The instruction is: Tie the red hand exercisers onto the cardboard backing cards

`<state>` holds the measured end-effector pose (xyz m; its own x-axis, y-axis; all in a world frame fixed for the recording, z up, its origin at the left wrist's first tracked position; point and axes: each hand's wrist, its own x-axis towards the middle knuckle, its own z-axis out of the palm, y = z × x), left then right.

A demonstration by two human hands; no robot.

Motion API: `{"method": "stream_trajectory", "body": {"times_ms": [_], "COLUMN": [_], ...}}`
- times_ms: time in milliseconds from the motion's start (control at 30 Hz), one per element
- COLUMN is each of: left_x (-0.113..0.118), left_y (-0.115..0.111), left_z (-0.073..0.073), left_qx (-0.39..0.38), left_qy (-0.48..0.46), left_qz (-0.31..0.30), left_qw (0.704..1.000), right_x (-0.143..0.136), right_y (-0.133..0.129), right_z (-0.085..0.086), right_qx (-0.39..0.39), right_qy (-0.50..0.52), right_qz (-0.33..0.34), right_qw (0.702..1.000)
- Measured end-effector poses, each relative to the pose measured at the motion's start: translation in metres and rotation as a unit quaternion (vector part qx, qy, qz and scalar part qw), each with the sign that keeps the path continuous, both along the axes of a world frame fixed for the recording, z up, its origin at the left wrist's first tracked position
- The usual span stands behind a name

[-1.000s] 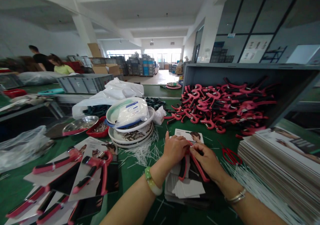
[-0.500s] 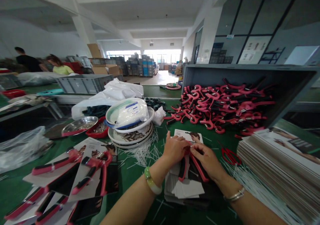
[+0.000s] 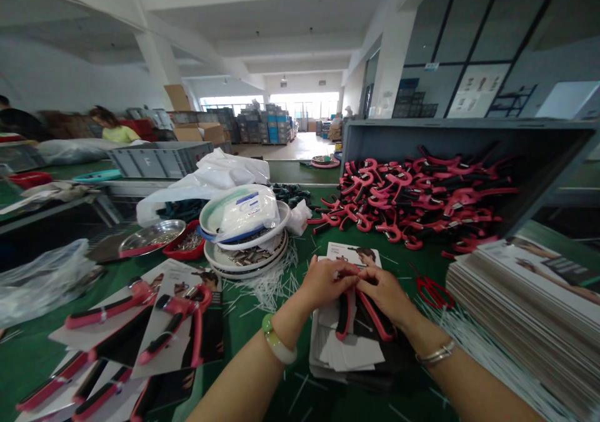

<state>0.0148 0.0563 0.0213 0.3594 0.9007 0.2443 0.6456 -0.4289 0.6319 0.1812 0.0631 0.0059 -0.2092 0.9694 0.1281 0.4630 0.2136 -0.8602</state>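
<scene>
Red and black pliers [image 3: 372, 316] lie on a printed card [image 3: 350, 253], handles pointing toward me, on top of a stack of cards. My left hand [image 3: 328, 279] is closed around the left side of the pliers' head. Against its right side, my right hand [image 3: 382, 292] has its fingers pinched, fingertips meeting those of the left. The pliers' head is mostly hidden under the fingers. Small white cards [image 3: 354, 353] lie below the handles. Carded pliers [image 3: 180, 316] overlap one another at the left.
A tipped grey crate [image 3: 469, 123] spills many pliers at the back right. Red scissors [image 3: 435, 292] and a tall card stack [image 3: 520, 309] are to the right. Stacked bowls [image 3: 246, 262], a red tray [image 3: 185, 253] and scattered white ties [image 3: 274, 284] are left of centre. Two people work farther back.
My left hand has turned slightly, its fingers curling more over the pliers' head, and its wrist has shifted a little left. A person at the far left has leaned down and left.
</scene>
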Motion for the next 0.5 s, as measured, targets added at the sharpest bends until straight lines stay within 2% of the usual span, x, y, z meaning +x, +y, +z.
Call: {"method": "stream_trajectory", "body": {"times_ms": [67, 167, 267, 400, 500], "left_x": [0.004, 0.011, 0.013, 0.011, 0.010], "left_y": [0.000, -0.002, -0.004, -0.007, -0.007], "left_z": [-0.003, -0.012, -0.022, -0.027, -0.027], "left_qx": [0.042, 0.129, 0.219, 0.331, 0.377], "left_qy": [0.010, 0.026, 0.011, -0.037, -0.067], "left_qz": [0.027, 0.067, 0.100, 0.101, 0.093], "left_qw": [0.999, 0.989, 0.970, 0.937, 0.919], "right_x": [0.001, 0.003, 0.005, 0.004, 0.004], "right_y": [-0.003, -0.006, -0.009, -0.010, -0.008], "right_z": [-0.003, -0.009, -0.013, -0.013, -0.012], "right_qx": [0.024, 0.111, 0.178, 0.237, 0.257], "right_qy": [-0.004, 0.004, 0.028, 0.080, 0.097], "right_qz": [-0.012, -0.046, -0.035, -0.004, 0.011], "right_qw": [1.000, 0.993, 0.983, 0.968, 0.962]}}
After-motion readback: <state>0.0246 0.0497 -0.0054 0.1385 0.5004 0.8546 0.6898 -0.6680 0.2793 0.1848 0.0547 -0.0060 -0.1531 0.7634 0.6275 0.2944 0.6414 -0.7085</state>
